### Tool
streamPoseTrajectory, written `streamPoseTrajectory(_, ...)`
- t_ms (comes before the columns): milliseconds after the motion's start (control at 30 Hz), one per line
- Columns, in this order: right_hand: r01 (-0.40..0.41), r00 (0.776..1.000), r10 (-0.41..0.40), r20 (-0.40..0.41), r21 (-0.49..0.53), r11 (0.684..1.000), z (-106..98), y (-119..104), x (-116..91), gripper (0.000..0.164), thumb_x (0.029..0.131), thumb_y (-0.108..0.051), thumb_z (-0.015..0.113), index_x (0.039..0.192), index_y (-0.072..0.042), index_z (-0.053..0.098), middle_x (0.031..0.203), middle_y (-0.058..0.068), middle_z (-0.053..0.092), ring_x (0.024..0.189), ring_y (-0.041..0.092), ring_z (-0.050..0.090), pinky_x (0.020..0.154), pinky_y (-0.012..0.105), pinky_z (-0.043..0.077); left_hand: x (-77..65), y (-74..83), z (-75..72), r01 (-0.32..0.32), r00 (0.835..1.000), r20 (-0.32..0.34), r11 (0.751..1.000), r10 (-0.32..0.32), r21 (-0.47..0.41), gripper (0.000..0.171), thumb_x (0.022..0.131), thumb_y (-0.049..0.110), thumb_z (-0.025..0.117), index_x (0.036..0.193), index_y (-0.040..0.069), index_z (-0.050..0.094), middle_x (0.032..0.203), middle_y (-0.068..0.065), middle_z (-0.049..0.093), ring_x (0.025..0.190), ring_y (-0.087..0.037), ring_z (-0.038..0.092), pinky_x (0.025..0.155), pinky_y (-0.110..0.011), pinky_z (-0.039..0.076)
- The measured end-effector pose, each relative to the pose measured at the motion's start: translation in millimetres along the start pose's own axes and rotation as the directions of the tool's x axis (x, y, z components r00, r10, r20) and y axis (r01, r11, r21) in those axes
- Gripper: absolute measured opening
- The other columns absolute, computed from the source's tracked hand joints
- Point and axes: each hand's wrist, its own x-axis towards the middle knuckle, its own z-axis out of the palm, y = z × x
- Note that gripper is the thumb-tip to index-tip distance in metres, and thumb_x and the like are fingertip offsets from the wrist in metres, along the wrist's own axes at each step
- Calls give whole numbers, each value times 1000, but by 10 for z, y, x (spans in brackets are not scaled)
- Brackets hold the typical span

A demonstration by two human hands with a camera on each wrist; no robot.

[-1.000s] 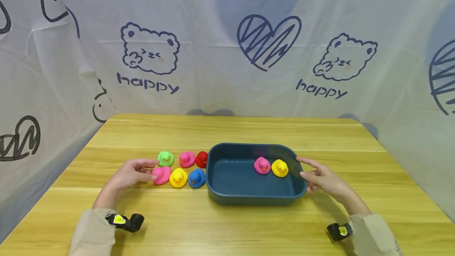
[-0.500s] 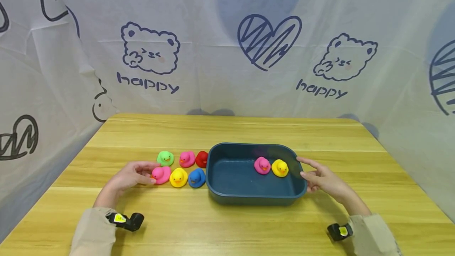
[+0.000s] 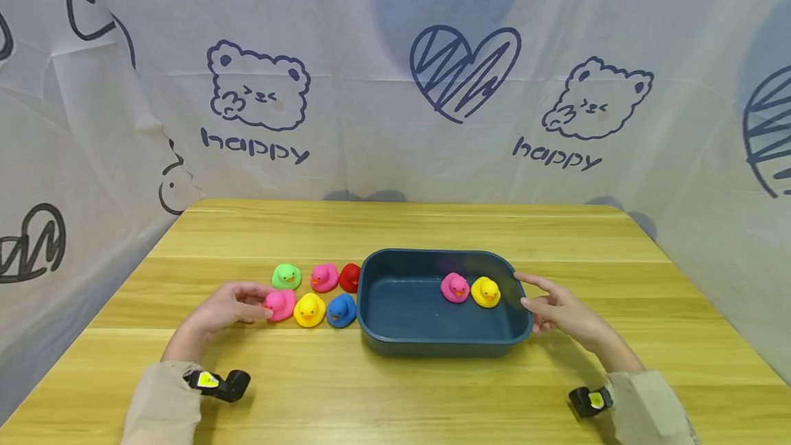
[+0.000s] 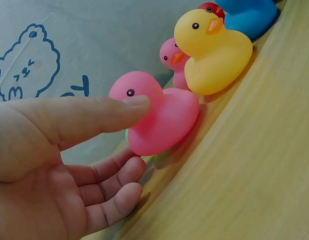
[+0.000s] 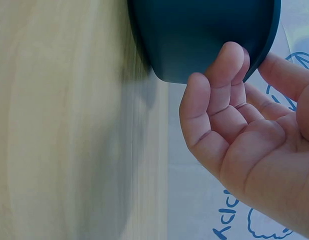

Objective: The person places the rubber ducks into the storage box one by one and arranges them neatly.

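Observation:
At the left of the group, a pink rubber duck (image 3: 281, 304) sits between the thumb and fingers of my left hand (image 3: 225, 307). In the left wrist view my thumb lies across the pink duck (image 4: 169, 117); the index finger is mostly hidden behind it. My right hand (image 3: 562, 311) touches the right end of a dark blue plastic bin (image 3: 426, 349) with its index finger and thumb tips. The right wrist view shows its other fingers loosely bent beside the bin wall (image 5: 194, 45). Inside the bin are a pink duck (image 3: 454, 288) and a yellow duck (image 3: 485, 292).
Left of the bin stand a green duck (image 3: 287, 277), another pink duck (image 3: 324, 278), a red duck (image 3: 349, 278), a yellow duck (image 3: 310, 310) and a blue duck (image 3: 341, 310). All are on a wooden table (image 3: 395, 397), with a printed cloth (image 3: 364, 115) hanging behind.
My left hand has closed its thumb and fingers around the pink duck, which has barely shifted. The right hand and the bin stay as they were.

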Motion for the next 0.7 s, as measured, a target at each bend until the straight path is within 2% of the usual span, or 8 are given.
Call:
streamPoseTrajectory(200, -5, 1000, 5, 3, 3, 1000, -1, 0, 3, 61, 94, -17, 47, 140, 4, 13, 62, 6, 48, 56, 20, 54, 57, 33, 48, -11, 6, -12, -7, 1000, -2, 1000, 7, -8, 46, 79, 8, 65, 115, -14, 48, 108, -19, 54, 87, -18, 52, 70, -32, 47)
streamPoseTrajectory(333, -5, 1000, 5, 0, -1, 1000, 3, -3, 2, 61, 94, -17, 47, 140, 4, 13, 62, 6, 48, 56, 20, 54, 56, 32, 47, -16, -4, -33, -13, 1000, -11, 998, 12, -54, 49, 79, 7, 64, 118, -15, 44, 113, -24, 50, 89, -18, 54, 75, -32, 48)
streamPoseTrajectory(467, -3, 1000, 3, -7, -7, 1000, 9, -5, -1, 61, 93, -17, 48, 140, 4, 14, 62, 7, 49, 55, 20, 54, 55, 31, 46, -18, -2, -42, -17, 1000, -22, 995, 15, -99, 49, 80, 4, 63, 119, -16, 42, 109, -20, 54, 88, -16, 55, 77, -32, 48)
streamPoseTrajectory(700, 0, 1000, 0, -9, -10, 1000, 8, -1, -2, 60, 93, -17, 47, 140, 4, 15, 62, 6, 47, 55, 20, 53, 55, 31, 46, -29, 61, -35, -23, 998, -64, 995, 17, -96, 50, 80, 8, 65, 120, -13, 44, 109, -15, 56, 90, -12, 54, 78, -26, 45)
